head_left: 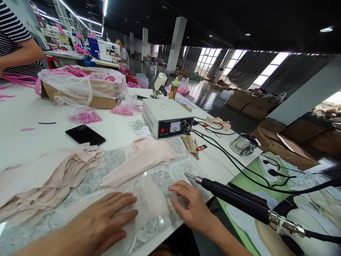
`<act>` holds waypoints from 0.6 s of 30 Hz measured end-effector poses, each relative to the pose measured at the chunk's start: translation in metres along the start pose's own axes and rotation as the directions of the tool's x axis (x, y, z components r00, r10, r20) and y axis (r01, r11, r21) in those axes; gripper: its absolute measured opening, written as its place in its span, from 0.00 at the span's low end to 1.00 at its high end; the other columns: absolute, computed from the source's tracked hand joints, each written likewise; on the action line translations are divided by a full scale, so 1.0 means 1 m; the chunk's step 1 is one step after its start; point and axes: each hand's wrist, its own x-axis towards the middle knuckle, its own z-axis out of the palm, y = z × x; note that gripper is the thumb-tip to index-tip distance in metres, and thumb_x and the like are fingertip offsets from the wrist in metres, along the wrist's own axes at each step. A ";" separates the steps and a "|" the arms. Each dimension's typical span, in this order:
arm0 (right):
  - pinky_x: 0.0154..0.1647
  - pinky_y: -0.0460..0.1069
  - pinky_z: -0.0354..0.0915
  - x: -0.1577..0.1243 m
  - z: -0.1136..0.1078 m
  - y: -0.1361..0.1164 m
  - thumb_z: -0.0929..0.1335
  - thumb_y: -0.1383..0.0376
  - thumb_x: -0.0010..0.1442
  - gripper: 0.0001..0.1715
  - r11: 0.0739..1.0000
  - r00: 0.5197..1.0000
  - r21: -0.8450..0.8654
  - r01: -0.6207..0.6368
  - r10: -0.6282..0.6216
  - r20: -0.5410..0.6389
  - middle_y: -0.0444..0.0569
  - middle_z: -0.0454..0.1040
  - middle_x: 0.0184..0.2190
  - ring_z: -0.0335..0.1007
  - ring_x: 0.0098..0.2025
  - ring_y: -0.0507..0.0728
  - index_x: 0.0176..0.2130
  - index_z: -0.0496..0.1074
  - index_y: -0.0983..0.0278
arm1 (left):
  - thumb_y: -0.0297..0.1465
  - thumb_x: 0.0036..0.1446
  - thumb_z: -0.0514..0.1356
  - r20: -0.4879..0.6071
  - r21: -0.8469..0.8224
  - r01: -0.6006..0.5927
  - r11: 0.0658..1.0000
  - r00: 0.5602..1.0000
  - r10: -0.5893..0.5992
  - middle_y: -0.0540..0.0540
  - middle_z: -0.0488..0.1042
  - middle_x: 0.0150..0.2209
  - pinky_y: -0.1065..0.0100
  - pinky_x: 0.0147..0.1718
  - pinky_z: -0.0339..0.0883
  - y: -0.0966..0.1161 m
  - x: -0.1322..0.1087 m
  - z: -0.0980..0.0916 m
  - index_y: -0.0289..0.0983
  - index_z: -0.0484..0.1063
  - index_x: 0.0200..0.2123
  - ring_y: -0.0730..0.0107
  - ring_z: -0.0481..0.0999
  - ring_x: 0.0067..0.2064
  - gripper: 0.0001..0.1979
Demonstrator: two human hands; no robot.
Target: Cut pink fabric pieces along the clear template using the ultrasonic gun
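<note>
My left hand (108, 218) lies flat, fingers stretched, on a clear plastic sheet (128, 231) over the patterned grey mat. Beneath or against the sheet is a pale pink fabric piece (153, 199). At that piece's right edge is my right hand (190, 204), its thumb and curved forefinger apart. Just beyond my right hand, a black pen-shaped tool (237, 199) with a pointed metal tip slants across, held by neither hand; what supports it is hidden. Another pale fabric piece (144, 160) lies farther up the mat, and a layered fabric stack (50, 177) is at left.
A control box (167, 117) with a dial stands behind the mat, its cables (226, 153) running right. Around it are a phone (85, 134), a glass jar (244, 144), orange snips (199, 146) and a plastic-lined carton (101, 92). A person in stripes (16, 39) is at left.
</note>
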 end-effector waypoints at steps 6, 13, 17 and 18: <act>0.43 0.55 0.74 -0.005 0.032 -0.011 0.71 0.69 0.55 0.12 0.983 0.986 -0.082 0.162 -0.164 -0.011 0.51 0.79 0.40 0.76 0.41 0.60 0.41 0.75 0.60 | 0.33 0.66 0.62 0.090 0.115 -0.244 0.963 0.968 0.235 0.48 0.63 0.69 0.61 0.64 0.63 0.004 0.024 0.031 0.48 0.59 0.70 0.59 0.67 0.67 0.31; 0.39 0.51 0.75 -0.026 0.005 0.027 0.64 0.74 0.63 0.10 0.990 0.970 -0.123 -0.063 0.032 -0.240 0.51 0.77 0.36 0.77 0.38 0.57 0.39 0.72 0.60 | 0.36 0.68 0.60 0.061 0.102 -0.261 0.960 0.965 0.256 0.49 0.67 0.66 0.66 0.60 0.68 0.001 0.023 0.014 0.46 0.62 0.69 0.61 0.71 0.64 0.27; 0.44 0.53 0.76 -0.027 0.001 0.017 0.68 0.71 0.60 0.13 0.992 0.983 -0.114 -0.050 0.029 -0.182 0.52 0.79 0.41 0.77 0.42 0.59 0.46 0.74 0.60 | 0.33 0.70 0.59 0.037 0.048 -0.265 0.963 0.964 0.263 0.48 0.72 0.63 0.66 0.62 0.66 0.005 0.039 0.014 0.43 0.69 0.65 0.61 0.72 0.63 0.21; 0.45 0.54 0.76 -0.026 0.003 0.014 0.69 0.71 0.60 0.15 0.992 0.986 -0.116 -0.041 0.022 -0.163 0.52 0.79 0.42 0.77 0.44 0.59 0.47 0.73 0.60 | 0.32 0.70 0.58 0.038 0.034 -0.274 0.961 0.961 0.272 0.47 0.72 0.63 0.65 0.63 0.66 0.006 0.043 0.016 0.42 0.69 0.64 0.61 0.72 0.63 0.21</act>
